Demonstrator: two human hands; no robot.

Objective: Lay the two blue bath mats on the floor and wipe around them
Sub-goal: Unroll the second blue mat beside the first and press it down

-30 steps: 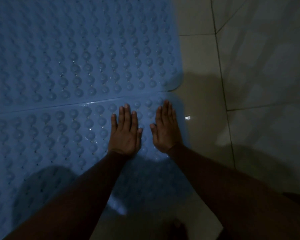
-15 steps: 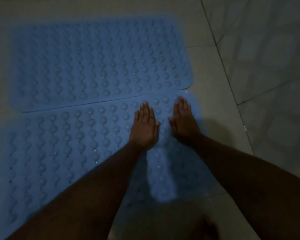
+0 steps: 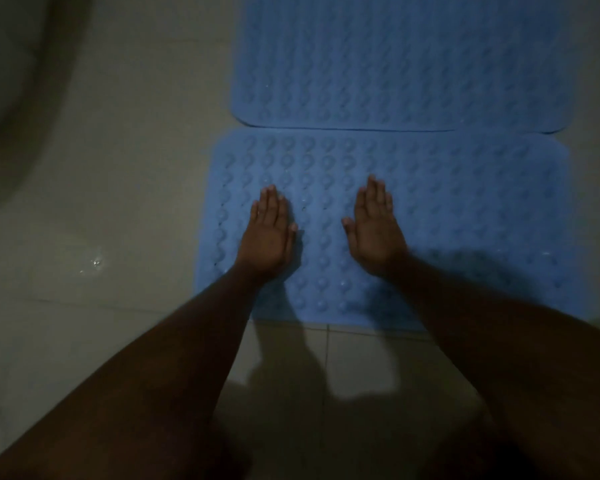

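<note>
Two blue bath mats lie on the tiled floor [image 3: 118, 209], the near mat [image 3: 465, 209] touching the far mat [image 3: 395, 64]. Both palms, left hand [image 3: 269, 237] and right hand [image 3: 376, 230], press flat on the near one, fingers straight (holding nothing), now spread farther apart and nearer its left end than before.

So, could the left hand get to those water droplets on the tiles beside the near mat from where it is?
Probably yes. The left hand lies flat and empty on the near mat, close to its left edge, and only bare floor separates it from the droplets.
</note>
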